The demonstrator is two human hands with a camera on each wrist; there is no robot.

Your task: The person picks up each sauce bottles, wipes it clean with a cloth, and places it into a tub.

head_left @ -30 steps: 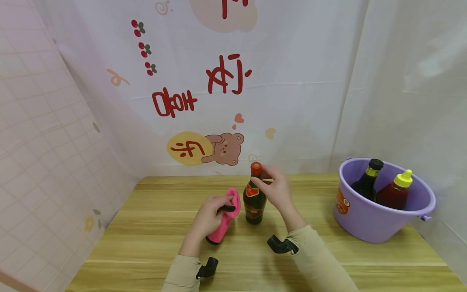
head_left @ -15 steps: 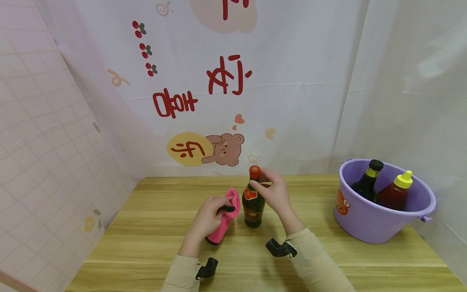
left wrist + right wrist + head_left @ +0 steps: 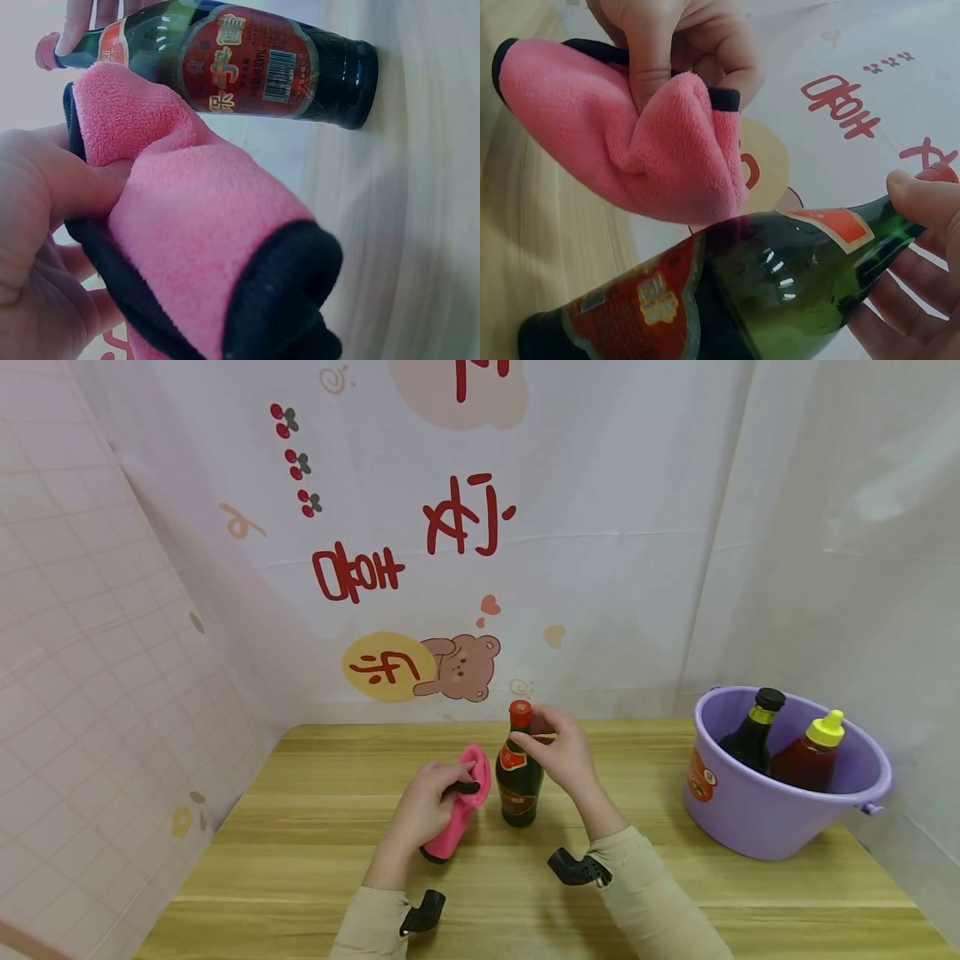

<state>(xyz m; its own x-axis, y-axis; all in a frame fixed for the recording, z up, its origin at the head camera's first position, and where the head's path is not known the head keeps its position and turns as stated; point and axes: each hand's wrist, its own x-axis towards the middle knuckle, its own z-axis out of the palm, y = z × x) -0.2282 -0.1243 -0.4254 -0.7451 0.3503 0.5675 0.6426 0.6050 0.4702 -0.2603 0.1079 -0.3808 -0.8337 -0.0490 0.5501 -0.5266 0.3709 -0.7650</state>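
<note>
Plainly a red-labelled bottle point(image 3: 247, 64) (barcode beside, characters unreadable).

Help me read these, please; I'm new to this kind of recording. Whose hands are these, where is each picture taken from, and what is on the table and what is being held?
These are a person's two bare hands, no machine. The wide picture comes from a camera on the head; the two close-ups come from cameras strapped to the wrists. The left hand grips a pink cloth with a black edge. The right hand pinches the neck of a dark green bottle with a red cap, standing upright on the wooden table. To the right sits a purple bucket holding a dark bottle and a red squeeze bottle with a yellow cap.
</note>
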